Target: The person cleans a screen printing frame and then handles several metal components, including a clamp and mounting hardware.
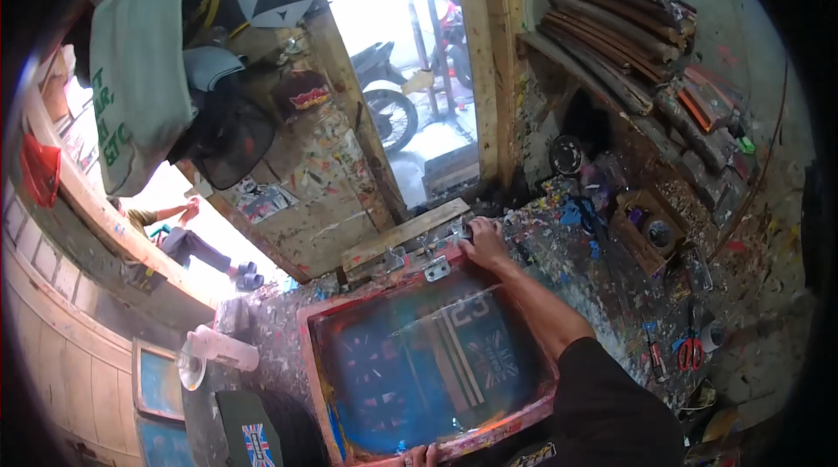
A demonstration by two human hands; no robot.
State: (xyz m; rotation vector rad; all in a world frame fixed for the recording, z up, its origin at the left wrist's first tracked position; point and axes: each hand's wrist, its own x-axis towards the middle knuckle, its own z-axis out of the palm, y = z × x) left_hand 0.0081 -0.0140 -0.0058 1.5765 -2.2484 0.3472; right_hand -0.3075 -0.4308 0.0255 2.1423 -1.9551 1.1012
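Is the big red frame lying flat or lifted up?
Flat. The printing screen frame lies on the table, with the right hand at its far edge, the left hand at its near edge.

Paint-spattered workbench [567, 249], screen frame [419, 362], scissors [691, 350]

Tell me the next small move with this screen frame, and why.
Probably lift the near edge a little, letting the frame swing up on its hinge clamps. The right hand rests at the far edge by the clamps, and the left hand has its grip on the near edge. The frame looks to lie flat on the paint-spattered table, ink spread across its mesh.
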